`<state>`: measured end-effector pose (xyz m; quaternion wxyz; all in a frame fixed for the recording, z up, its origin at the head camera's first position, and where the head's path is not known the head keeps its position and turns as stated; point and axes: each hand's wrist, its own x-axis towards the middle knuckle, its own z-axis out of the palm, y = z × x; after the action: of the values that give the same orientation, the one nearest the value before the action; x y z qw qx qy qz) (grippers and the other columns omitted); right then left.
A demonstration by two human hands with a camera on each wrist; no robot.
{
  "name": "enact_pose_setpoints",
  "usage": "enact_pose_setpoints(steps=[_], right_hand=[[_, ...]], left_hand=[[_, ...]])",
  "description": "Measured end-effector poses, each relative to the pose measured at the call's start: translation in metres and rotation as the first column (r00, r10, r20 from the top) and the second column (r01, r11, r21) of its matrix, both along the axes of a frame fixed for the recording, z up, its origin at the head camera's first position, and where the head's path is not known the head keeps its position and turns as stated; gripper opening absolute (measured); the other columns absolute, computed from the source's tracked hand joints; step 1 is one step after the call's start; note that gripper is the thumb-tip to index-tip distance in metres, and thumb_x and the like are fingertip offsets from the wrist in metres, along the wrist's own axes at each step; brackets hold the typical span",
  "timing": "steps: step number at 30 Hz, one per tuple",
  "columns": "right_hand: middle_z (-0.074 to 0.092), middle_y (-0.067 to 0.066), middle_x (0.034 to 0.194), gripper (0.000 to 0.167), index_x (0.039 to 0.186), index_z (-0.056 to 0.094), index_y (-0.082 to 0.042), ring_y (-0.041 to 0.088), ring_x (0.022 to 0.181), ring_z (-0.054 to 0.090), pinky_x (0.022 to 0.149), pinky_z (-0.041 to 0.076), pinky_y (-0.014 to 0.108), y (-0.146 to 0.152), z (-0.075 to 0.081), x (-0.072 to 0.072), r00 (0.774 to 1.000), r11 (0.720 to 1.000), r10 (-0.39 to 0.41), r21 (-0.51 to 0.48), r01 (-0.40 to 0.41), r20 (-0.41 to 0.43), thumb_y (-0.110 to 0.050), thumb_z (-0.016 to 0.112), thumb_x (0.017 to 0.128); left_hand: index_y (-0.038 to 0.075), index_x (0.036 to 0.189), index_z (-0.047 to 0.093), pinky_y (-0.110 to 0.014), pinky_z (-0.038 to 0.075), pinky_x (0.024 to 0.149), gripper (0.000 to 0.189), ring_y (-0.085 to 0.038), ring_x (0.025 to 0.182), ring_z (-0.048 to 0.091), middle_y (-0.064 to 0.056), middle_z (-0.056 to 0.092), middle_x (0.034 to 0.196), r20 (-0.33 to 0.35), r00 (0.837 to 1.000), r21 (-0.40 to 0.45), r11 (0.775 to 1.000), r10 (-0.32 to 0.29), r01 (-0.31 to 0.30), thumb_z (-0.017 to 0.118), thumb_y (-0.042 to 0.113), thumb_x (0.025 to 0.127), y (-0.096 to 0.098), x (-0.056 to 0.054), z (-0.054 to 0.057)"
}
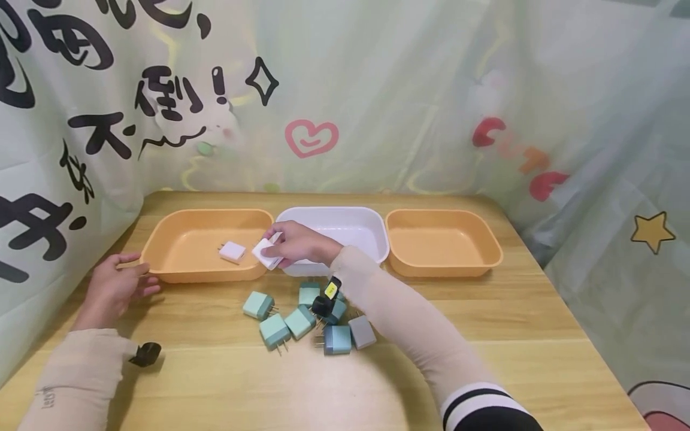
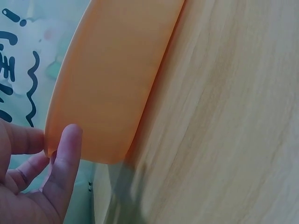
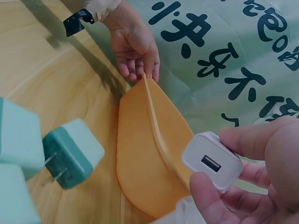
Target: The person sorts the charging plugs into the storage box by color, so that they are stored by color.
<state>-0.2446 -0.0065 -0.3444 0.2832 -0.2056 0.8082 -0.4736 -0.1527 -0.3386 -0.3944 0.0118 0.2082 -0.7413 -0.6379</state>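
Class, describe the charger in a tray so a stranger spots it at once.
At the back of the wooden table, find the leftmost tray, an orange one. On its floor lies a white charger, unheld, unlike the gripped charger in the right hand.

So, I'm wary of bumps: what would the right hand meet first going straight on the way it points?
Probably the white charger lying in the left orange tray, though height is unclear: the tray's rim might come first.

Printed cloth (image 1: 388, 78) behind a wooden table (image 1: 485, 353).
Above the right fingers (image 1: 277, 228), a pink heart (image 1: 311, 142); up and left of them, black lettering (image 1: 167, 96); well to their right, a yellow star (image 1: 653, 231); underneath them, the table.
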Motion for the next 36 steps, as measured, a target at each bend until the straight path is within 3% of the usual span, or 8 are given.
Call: enact_pose_setpoints(steps=[6, 12, 15, 21, 29, 32, 36], right_hand=[[0.059, 0.013, 0.091, 0.025, 0.111, 0.06, -0.01, 0.019, 0.07, 0.062, 0.065, 0.058, 0.029, -0.016, -0.001, 0.0, 1.0, 1.0, -0.014, 0.008, 0.014, 0.004, -0.017, 0.071, 0.09], [0.058, 0.01, 0.091, 0.023, 0.109, 0.06, -0.014, 0.019, 0.071, 0.059, 0.065, 0.058, 0.027, -0.029, -0.002, -0.001, 0.998, 0.997, -0.064, 0.035, 0.064, 0.01, -0.02, 0.071, 0.09], [0.058, 0.008, 0.093, 0.023, 0.109, 0.059, -0.015, 0.019, 0.073, 0.06, 0.065, 0.057, 0.026, -0.035, -0.004, -0.003, 0.995, 0.995, -0.096, 0.032, 0.095, 0.029, -0.02, 0.071, 0.09], [0.059, 0.008, 0.097, 0.023, 0.109, 0.058, -0.011, 0.018, 0.075, 0.062, 0.065, 0.058, 0.026, -0.049, -0.01, -0.007, 0.985, 0.988, -0.141, -0.052, 0.147, 0.105, -0.018, 0.07, 0.091], [0.058, 0.011, 0.093, 0.02, 0.107, 0.056, -0.003, 0.019, 0.068, 0.063, 0.07, 0.06, 0.037, -0.069, -0.013, -0.011, 0.967, 0.963, -0.159, -0.186, 0.197, 0.2, -0.006, 0.068, 0.09], [0.059, 0.012, 0.092, 0.02, 0.105, 0.056, -0.004, 0.024, 0.071, 0.065, 0.076, 0.059, 0.042, -0.075, -0.014, -0.012, 0.953, 0.955, -0.194, -0.176, 0.238, 0.233, -0.007, 0.069, 0.09], [0.058, 0.01, 0.092, 0.023, 0.108, 0.056, -0.005, 0.028, 0.08, 0.066, 0.08, 0.058, 0.044, -0.084, -0.014, -0.011, 0.94, 0.947, -0.266, -0.122, 0.296, 0.214, -0.012, 0.069, 0.091]], left_hand=[[0.014, 0.112, 0.042, -0.034, 0.059, 0.072, 0.018, -0.014, 0.07, 0.064, -0.024, 0.039, 0.118, 0.001, 1.0, 0.013, 1.0, -0.002, 0.002, 0.05, 0.004, 0.099, -0.002, -0.001, 0.0], [0.018, 0.11, 0.043, -0.034, 0.059, 0.071, 0.021, -0.016, 0.069, 0.064, -0.021, 0.04, 0.114, -0.016, 1.0, 0.087, 0.996, -0.004, 0.005, 0.052, 0.003, 0.098, -0.005, -0.005, -0.003], [0.013, 0.116, 0.043, -0.035, 0.06, 0.071, 0.023, -0.016, 0.069, 0.064, -0.019, 0.042, 0.111, -0.011, 1.0, 0.086, 0.996, 0.018, -0.017, 0.054, 0.004, 0.097, -0.006, -0.007, -0.005], [0.0, 0.13, 0.037, -0.036, 0.059, 0.072, 0.037, -0.015, 0.07, 0.064, -0.015, 0.046, 0.108, 0.004, 0.998, -0.004, 0.998, 0.058, -0.058, 0.054, 0.005, 0.097, -0.006, -0.007, -0.007], [0.015, 0.11, 0.043, -0.034, 0.059, 0.07, 0.019, -0.015, 0.069, 0.064, -0.025, 0.038, 0.12, -0.005, 1.0, 0.029, 1.0, 0.007, -0.007, 0.052, 0.004, 0.098, -0.004, -0.001, -0.003], [0.016, 0.11, 0.043, -0.034, 0.06, 0.07, 0.019, -0.015, 0.069, 0.064, -0.025, 0.038, 0.121, -0.007, 1.0, 0.04, 0.999, 0.006, -0.006, 0.051, 0.004, 0.098, -0.003, 0.0, -0.002], [0.014, 0.111, 0.043, -0.034, 0.059, 0.07, 0.018, -0.015, 0.07, 0.064, -0.025, 0.038, 0.122, -0.01, 1.0, 0.019, 1.0, 0.001, -0.001, 0.051, 0.004, 0.098, -0.002, 0.001, -0.001]])
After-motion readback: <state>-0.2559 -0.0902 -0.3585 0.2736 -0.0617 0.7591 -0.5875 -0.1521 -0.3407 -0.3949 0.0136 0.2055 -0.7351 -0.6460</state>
